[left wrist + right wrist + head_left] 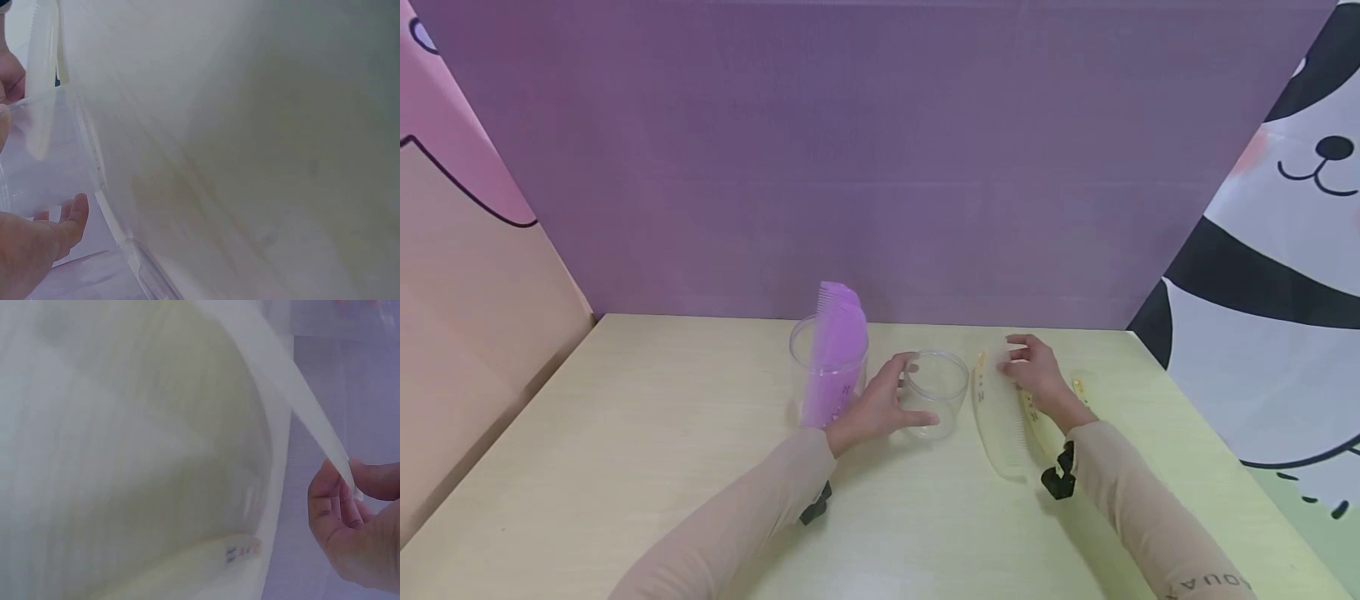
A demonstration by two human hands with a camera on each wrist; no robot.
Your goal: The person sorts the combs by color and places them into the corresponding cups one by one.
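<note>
My left hand (880, 404) spans a clear plastic cup (946, 392), its thumb at the near side and fingers at the far side. In the left wrist view the fingers (78, 215) lie along the see-through wall. My right hand (1037, 375) pinches the far end of a pale yellow comb (1003, 425) between thumb and fingers. The right wrist view shows this comb (312, 419) slanting up from the pinch, raised off the table at that end. Another pale yellow comb (1037, 425) lies beneath the right wrist, partly hidden by it.
A second clear cup (801, 350) stands left of the left hand, with purple combs (838, 358) upright in it. Right of the right wrist, part of another yellow comb (1078, 387) shows. A purple panel (880, 167) rises behind the pale wooden table (625, 417).
</note>
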